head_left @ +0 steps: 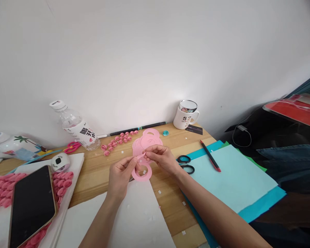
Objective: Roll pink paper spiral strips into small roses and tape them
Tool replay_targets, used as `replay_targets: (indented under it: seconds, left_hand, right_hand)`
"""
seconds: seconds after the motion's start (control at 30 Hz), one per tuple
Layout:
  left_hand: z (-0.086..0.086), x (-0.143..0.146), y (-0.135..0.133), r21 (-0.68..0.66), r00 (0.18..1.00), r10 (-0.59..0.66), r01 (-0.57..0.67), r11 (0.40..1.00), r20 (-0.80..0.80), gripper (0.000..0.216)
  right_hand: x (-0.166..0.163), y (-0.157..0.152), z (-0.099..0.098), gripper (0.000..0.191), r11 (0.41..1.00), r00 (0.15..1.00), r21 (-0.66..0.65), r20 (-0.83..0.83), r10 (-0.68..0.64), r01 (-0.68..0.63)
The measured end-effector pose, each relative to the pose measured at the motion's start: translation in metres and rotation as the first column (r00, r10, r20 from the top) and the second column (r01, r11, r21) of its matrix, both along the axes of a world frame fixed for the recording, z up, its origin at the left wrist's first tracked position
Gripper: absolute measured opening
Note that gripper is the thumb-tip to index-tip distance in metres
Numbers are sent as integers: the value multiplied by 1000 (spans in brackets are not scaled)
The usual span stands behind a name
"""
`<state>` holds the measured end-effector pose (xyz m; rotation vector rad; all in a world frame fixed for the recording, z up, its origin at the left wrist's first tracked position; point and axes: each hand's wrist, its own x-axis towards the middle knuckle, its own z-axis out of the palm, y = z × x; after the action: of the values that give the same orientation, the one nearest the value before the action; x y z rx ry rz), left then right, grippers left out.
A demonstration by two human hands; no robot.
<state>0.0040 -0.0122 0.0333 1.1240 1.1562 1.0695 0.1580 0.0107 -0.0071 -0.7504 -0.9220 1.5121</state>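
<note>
The bottle (79, 129) reads "喝开水"; the mug (179, 119) shows "5" and "2". The left hand (120, 175) and the right hand (161, 158) pinch a pink paper strip (149, 171) above the table (86, 179), near scissors (193, 169).

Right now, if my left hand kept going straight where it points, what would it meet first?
Probably your right hand, just ahead at the same pink paper strip. Depth is hard to judge from one view.
</note>
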Motion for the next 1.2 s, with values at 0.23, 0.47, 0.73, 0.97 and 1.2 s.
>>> replay_targets:
  seconds: [0.23,0.47,0.73,0.97,1.2]
  left_hand:
    - [0,1,0,15,1000,-26,26,1000,-17,23]
    - [0,-2,2,70,999,26,-23,997,-40,23]
    - [-1,-1,1,41,999,-36,36,999,-1,23]
    - [-2,-1,1,40,999,-37,38,998,-29,26]
    - [-4,-3,4,81,999,-10,13,997,-36,23]
  right_hand:
    - [0,1,-3,12,999,999,16,-6,-34,34]
    - [0,-1,3,18,997,997,-14,-12,70,-71]
    - [1,2,-5,14,1000,999,14,-18,27,-27]
    - [1,0,-2,12,999,1000,37,15,20,-20]
    - [1,-1,1,15,998,998,10,3,57,-57]
